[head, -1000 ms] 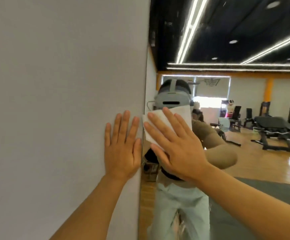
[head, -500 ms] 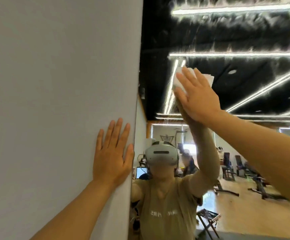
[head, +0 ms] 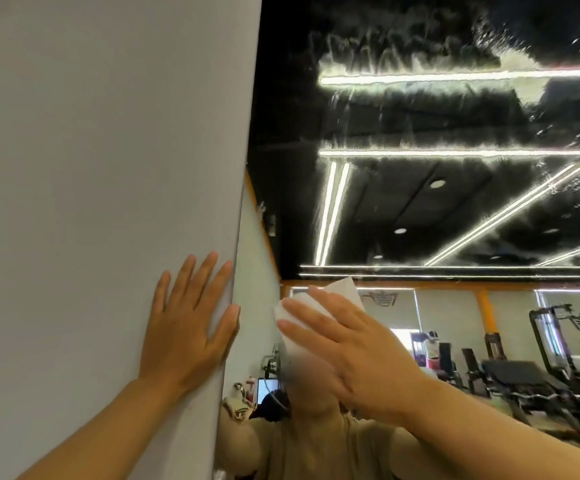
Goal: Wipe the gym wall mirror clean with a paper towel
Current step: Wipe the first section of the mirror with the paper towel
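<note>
My right hand lies flat against the mirror, its fingers straight and spread over the paper towel, pressing it to the glass rather than clutching it; the towel's white corner pokes out above my fingertips, close to the mirror's left edge. My left hand rests open on the white wall just beside that edge, fingers released and holding nothing, thumb almost at the corner where wall meets glass. Above the towel the glass is thick with pale streaks and spatter, worst along the reflected ceiling lights and toward the upper right, so I judge most of the wiping is yet to be done up there. To do this stroke well, I would keep my palm flat so the pressure spreads across the whole towel, not just the fingertips, and run long overlapping passes instead of short dabs, which only smear the wet film about. The left hand gives me a brace for leaning, and it should stay on the wall so it leaves no prints on the mirror. If the towel feels soaked or bunches under my palm, refolding to a dry face is likely wise.
</note>
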Tool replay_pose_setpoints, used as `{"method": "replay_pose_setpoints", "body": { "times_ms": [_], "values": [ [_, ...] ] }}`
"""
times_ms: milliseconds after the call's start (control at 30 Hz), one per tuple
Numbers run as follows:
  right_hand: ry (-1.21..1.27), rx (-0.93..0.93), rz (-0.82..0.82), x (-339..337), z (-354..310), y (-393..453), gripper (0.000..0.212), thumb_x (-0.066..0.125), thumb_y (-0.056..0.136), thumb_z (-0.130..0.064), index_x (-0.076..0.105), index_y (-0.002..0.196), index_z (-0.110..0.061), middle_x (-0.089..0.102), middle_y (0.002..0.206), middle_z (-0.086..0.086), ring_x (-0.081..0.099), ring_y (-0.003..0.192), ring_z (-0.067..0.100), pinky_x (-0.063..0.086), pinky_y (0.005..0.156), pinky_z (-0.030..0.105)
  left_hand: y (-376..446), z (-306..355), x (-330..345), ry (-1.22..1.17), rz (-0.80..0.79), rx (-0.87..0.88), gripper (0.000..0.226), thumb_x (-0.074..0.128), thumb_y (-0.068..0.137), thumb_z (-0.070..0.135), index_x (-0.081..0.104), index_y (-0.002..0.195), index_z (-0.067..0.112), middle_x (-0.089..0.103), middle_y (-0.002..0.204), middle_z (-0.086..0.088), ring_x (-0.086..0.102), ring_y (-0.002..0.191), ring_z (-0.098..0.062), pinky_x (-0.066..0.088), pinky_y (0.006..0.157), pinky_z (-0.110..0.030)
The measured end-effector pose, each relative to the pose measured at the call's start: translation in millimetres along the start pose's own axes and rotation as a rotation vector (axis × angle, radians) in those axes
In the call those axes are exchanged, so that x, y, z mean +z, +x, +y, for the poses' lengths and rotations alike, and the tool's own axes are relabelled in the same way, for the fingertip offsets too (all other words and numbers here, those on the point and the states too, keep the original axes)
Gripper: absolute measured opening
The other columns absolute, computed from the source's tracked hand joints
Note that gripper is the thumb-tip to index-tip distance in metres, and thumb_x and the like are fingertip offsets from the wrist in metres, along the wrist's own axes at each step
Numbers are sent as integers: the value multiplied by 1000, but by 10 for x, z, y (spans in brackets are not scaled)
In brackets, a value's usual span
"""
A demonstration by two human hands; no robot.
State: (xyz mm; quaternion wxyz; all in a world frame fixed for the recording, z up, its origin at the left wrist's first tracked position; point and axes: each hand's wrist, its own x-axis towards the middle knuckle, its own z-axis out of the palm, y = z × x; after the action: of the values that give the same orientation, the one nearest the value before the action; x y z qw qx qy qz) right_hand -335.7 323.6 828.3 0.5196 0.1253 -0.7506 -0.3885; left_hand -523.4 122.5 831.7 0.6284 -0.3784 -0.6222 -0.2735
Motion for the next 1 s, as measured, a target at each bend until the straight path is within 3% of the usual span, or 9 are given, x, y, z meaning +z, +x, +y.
{"method": "replay_pose_setpoints", "body": {
  "times_ms": [100,233,367,467,567,667,800,900,1000],
  "values": [
    [-1,-14,-3,-83,395,175,50,28,107,-44,36,153,-28,31,162,0,26,150,27,26,118,49,-57,38,-2,5,-12,-18,63,15,104,58,18,160,28,13,168,4,6,155,-14,5,123,-46],
    [-180,169,23,-420,1406,630,44,40,100,-22,49,140,-6,45,150,19,37,143,40,29,117,57,-17,214,27,-117,23,-125,61,13,103,58,10,160,34,6,168,12,3,154,-9,4,123,-52],
    [-37,571,62,-673,2054,733,56,27,108,-40,28,156,-12,19,165,10,6,152,37,1,123,40,233,577,-1,-226,93,-107,58,19,103,52,0,157,46,7,168,12,4,154,-9,7,124,-49],
    [29,437,78,-560,1738,488,57,25,106,-44,27,157,-18,20,166,1,0,154,27,2,124,42,339,836,50,-233,84,-30,60,27,103,44,3,158,43,11,168,6,9,155,-15,12,123,-53],
    [86,156,7,-382,1190,-11,56,28,106,-44,33,156,-19,24,165,1,7,155,25,14,124,51,277,1047,130,-223,53,-11,60,28,103,41,7,160,35,8,168,6,6,155,-15,4,126,-39],
    [56,-88,-5,-279,826,-458,53,29,106,-41,36,154,-20,27,163,2,16,153,28,14,124,48,160,1203,155,-170,37,-17,60,30,103,39,17,160,23,13,168,2,7,155,-15,1,124,-33],
    [-15,-271,-70,-299,970,-577,49,33,106,-39,38,153,-23,32,161,1,17,153,27,10,125,43,97,1378,158,-115,-6,59,60,32,103,36,21,160,18,15,168,0,8,155,-15,1,124,-34],
    [-34,-161,-35,-418,1348,-377,50,41,102,-30,39,150,-18,36,158,9,22,150,31,21,122,49,144,1477,140,-96,-41,122,63,36,101,33,17,161,22,14,168,1,10,154,-16,2,125,-34],
    [-79,199,29,-705,2036,-136,55,30,99,-32,45,147,-9,41,154,18,23,145,37,16,119,43,177,1522,127,-87,-82,162,65,38,100,32,15,161,25,14,168,3,12,154,-16,4,125,-34]
  ]
}}
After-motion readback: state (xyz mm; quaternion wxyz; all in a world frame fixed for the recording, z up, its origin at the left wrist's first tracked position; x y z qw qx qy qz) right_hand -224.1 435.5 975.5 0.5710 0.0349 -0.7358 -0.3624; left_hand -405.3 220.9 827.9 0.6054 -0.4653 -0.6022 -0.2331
